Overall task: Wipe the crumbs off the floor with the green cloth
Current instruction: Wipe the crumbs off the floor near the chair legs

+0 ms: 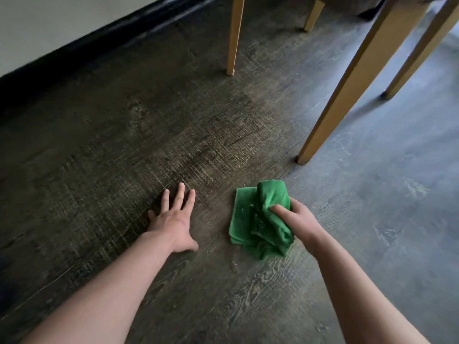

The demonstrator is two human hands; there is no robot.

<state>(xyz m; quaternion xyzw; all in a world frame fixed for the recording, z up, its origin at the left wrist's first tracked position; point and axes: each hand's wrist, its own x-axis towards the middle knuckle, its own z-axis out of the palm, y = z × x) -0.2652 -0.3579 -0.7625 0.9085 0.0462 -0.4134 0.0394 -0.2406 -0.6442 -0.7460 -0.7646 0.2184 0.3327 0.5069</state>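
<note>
The green cloth (258,219) lies bunched on the dark wood-grain floor (149,145), partly flat on its left side and gathered up on its right. My right hand (298,219) grips the bunched part from the right, fingers closed into the fabric. Small pale crumbs cling to the cloth's flat upper face, and a few faint specks (233,264) lie on the floor just below it. My left hand (173,219) rests flat on the floor to the left of the cloth, fingers spread, holding nothing.
Light wooden furniture legs stand beyond the cloth: a thick one (347,95) close at the upper right, another (419,50) further right, a thin one (234,36) at the top centre. A black baseboard (74,50) under a pale wall runs along the upper left.
</note>
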